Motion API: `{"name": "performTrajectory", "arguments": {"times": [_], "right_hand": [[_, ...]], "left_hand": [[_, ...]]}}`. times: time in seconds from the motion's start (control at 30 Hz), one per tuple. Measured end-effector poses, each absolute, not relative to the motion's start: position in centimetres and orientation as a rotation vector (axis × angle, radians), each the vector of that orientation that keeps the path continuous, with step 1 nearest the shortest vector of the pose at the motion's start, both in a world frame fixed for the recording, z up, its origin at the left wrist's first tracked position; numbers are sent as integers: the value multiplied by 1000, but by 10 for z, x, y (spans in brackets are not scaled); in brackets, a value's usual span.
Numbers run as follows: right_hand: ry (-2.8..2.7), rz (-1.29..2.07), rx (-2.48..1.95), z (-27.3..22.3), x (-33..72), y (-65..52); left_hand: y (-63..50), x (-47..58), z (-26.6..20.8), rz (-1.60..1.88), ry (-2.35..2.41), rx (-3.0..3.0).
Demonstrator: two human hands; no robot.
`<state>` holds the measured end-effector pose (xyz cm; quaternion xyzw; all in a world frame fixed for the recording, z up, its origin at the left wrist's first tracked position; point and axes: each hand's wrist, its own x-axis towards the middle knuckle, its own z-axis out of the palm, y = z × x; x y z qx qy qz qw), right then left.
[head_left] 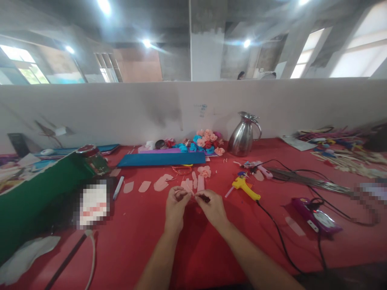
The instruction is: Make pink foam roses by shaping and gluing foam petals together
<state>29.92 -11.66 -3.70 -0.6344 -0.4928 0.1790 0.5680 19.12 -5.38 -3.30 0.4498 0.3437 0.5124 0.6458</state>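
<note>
My left hand (pixel 175 207) and my right hand (pixel 214 207) meet over the middle of the red table, both with fingers pinched. Between their fingertips is a small piece of pink paper (pixel 189 186), partly hidden by the fingers. Just beyond, a pink paper flower (pixel 204 171) lies near pink paper strips (pixel 200 182). Cut pink paper petals (pixel 144 186) are spread to the left of my hands. A yellow glue gun (pixel 246 189) lies to the right, its nozzle end toward the back and a pale glue stick beside it.
Behind stand a blue board (pixel 161 159), a heap of pink, red and blue paper flowers (pixel 208 141) and a steel jug (pixel 242 135). A purple power strip (pixel 317 215) with cords lies right, near wires (pixel 314 182). At left are a lidded jar (pixel 93 159) and a green board (pixel 45 193).
</note>
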Motion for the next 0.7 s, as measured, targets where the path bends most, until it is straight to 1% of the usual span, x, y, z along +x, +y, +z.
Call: {"name": "performTrajectory", "arguments": {"times": [0.37, 0.7], "right_hand": [[-1165, 422, -1489, -35, 301, -117], [-1201, 410, -1468, -37, 299, -117]], "left_hand": [[-61, 189, -23, 1155, 787, 937], [-53, 189, -31, 1119, 701, 870]]}}
